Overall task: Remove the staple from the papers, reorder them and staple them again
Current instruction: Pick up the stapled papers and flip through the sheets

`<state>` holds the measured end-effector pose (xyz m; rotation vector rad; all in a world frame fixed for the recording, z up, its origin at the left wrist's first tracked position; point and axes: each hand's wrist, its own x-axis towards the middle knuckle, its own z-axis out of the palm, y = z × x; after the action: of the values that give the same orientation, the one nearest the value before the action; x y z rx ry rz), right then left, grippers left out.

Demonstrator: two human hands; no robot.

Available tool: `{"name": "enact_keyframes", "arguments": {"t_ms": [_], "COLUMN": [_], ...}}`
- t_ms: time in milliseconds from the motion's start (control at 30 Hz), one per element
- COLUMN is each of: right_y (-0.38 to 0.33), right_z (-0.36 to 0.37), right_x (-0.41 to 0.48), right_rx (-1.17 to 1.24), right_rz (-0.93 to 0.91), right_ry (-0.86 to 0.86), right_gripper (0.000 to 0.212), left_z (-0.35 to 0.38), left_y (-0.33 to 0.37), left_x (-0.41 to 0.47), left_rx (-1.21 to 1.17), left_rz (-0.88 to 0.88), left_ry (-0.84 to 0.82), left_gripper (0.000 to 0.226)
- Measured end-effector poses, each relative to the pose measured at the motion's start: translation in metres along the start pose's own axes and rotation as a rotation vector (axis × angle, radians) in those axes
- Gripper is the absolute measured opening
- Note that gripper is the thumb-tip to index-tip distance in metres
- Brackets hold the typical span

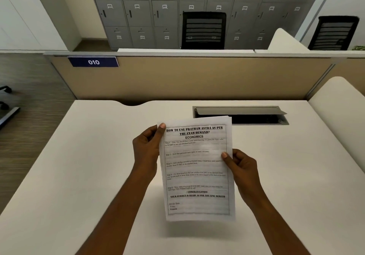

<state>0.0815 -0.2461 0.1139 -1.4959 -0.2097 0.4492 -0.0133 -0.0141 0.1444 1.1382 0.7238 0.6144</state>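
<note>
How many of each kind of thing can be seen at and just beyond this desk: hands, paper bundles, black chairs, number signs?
Hands: 2 (left hand, right hand)
Paper bundles: 1 (papers)
Black chairs: 2 (near chair, far chair)
Blue number signs: 1 (sign)
Total: 6

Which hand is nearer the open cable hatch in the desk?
Right. The right hand grips the papers just below the hatch; the left hand is farther left.
</note>
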Motion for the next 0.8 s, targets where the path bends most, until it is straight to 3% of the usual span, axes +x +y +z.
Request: {"name": "enact_keyframes", "arguments": {"t_ms": [333, 600, 800], "right_y": [0.004, 0.004, 0.009], "right_z": [0.009, 0.007, 0.006], "right_x": [-0.001, 0.003, 0.013], "right_rx": [0.008, 0.028, -0.037], "right_rz": [0.021, -0.005, -0.035], "right_ry": [0.045, 0.069, 0.093], "right_gripper": [0.017, 0.016, 0.013], "left_z": [-0.008, -0.020, -0.021], "left_y": [0.002, -0.016, -0.023], "left_x": [0.001, -0.024, -0.033], "left_rx": [0.002, 0.104, 0.176], "left_rz": [-0.011, -0.189, -0.178], "left_ry": [-0.004, -0.237, -0.216], "left_gripper": [0.021, 0.025, 0.020]}}
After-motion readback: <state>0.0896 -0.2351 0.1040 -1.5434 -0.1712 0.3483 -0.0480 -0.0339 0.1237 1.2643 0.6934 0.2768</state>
